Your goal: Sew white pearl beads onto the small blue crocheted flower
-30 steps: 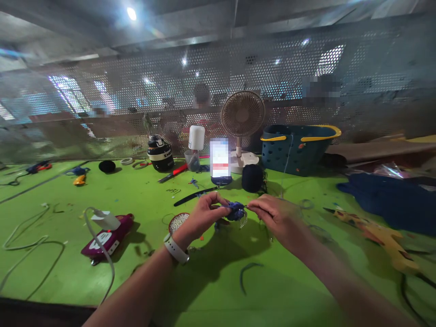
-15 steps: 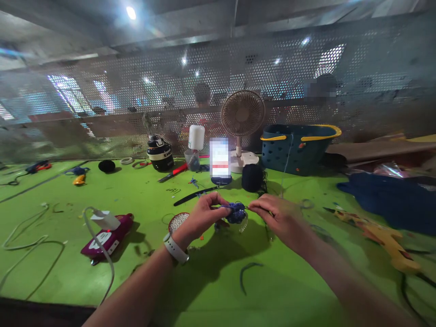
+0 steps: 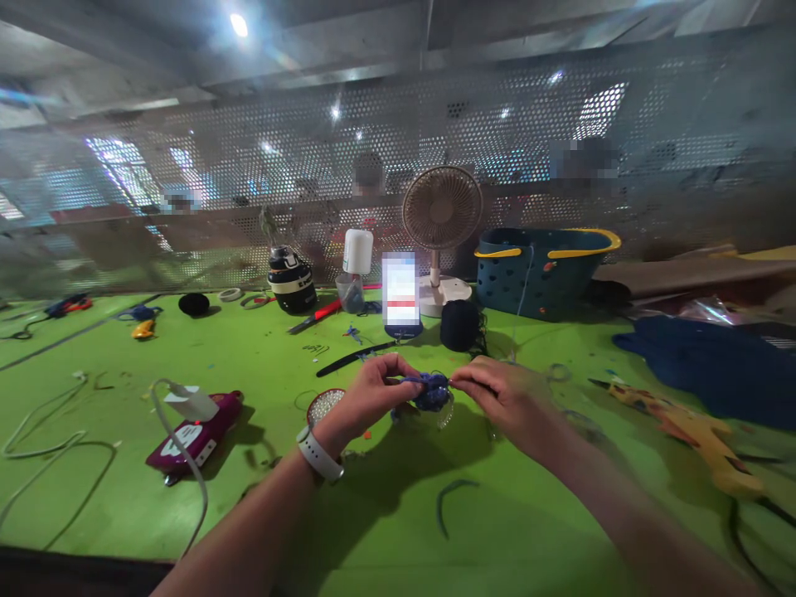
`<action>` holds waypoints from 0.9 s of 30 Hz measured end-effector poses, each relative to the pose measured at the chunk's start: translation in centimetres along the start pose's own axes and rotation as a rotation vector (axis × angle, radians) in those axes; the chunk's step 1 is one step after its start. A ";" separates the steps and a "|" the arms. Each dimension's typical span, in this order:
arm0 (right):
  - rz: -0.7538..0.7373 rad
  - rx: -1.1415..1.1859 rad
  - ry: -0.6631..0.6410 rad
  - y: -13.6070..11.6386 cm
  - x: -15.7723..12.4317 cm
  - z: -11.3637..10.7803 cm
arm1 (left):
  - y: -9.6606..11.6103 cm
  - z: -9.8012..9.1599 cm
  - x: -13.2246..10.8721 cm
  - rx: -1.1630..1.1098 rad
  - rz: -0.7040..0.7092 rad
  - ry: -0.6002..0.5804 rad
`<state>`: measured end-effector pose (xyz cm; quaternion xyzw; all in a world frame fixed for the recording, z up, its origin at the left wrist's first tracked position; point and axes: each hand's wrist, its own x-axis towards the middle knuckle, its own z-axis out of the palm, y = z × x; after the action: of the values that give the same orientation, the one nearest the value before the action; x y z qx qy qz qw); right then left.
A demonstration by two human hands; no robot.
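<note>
Near the middle of the green table, my left hand (image 3: 376,390) pinches a small blue yarn piece (image 3: 432,396) between thumb and fingers. A loop of clear or pearly beads (image 3: 445,414) hangs from its lower right. My right hand (image 3: 507,394) is closed just right of the piece, its fingertips together at the yarn's edge. Whatever thin thing those fingertips hold is too small to make out. Partly behind my left wrist stands a red-rimmed dish of white beads (image 3: 323,405). A curved scrap of yarn (image 3: 444,502) lies in front of my hands.
Behind my hands stand a lit phone (image 3: 401,290), a dark yarn ball (image 3: 460,326), a fan (image 3: 441,207) and a teal basket (image 3: 541,274). A purple power strip (image 3: 196,435) with a cable lies left. Right are a yellow glue gun (image 3: 690,431) and dark blue cloth (image 3: 709,365).
My right fingertips have come slightly closer to the blue yarn piece. The piece has turned a little in my left hand, which stays in nearly the same place.
</note>
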<state>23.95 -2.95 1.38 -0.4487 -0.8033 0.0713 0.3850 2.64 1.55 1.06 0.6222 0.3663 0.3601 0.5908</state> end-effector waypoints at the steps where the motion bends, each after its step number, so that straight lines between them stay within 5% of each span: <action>1: 0.020 0.028 -0.006 -0.1 0.1 -0.1 | 0.1 0.0 0.0 -0.001 0.001 -0.004; 13: 0.406 0.552 -0.118 1.0 0.3 0.4 | 0.1 -0.1 0.1 -0.083 0.049 -0.061; 27: 0.303 0.478 -0.008 0.1 0.2 0.4 | 0.0 0.1 0.0 -0.099 0.046 -0.045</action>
<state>23.65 -2.63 1.17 -0.4599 -0.6891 0.3171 0.4617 2.71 1.55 1.07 0.6086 0.3202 0.3771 0.6204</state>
